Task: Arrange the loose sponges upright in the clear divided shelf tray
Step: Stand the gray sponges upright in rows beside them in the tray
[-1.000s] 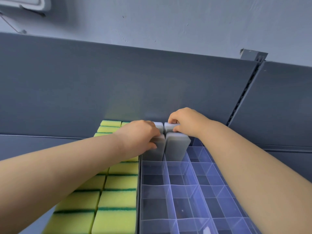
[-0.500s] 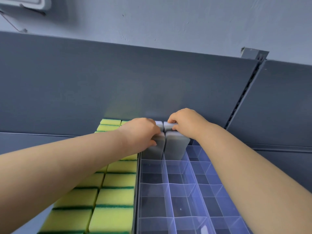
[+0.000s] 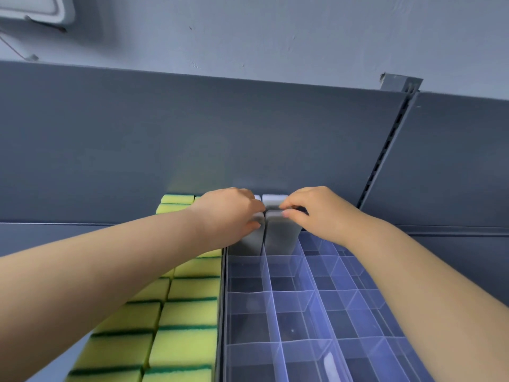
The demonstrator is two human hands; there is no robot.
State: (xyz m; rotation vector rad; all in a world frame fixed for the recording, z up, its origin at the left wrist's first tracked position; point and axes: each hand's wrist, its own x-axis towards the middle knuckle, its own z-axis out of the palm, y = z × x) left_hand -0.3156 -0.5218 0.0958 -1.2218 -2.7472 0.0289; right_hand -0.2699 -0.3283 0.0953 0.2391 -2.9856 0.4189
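Pinched at the top by left hand (image 3: pixel 230 213) and right hand (image 3: pixel 312 209), two grey sponges (image 3: pixel 279 234) stand mid-frame in the tray (image 3: pixel 278 296); likely light, squashy, best gripped high.

No legible text, label, brand or number. grey sponges (image 3: pixel 281 232), yellow-green sponges (image 3: pixel 190 315), clear divided tray (image 3: pixel 275 292), shelf back panel (image 3: pixel 192 133): all plain, unprinted.

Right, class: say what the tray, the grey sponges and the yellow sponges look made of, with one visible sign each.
The tray looks clear glossy hard plastic: see-through dividers. The grey sponges: probably matte foam, rounded edges. The yellow sponges: matte foam, dark green layer, likely scouring fibre.
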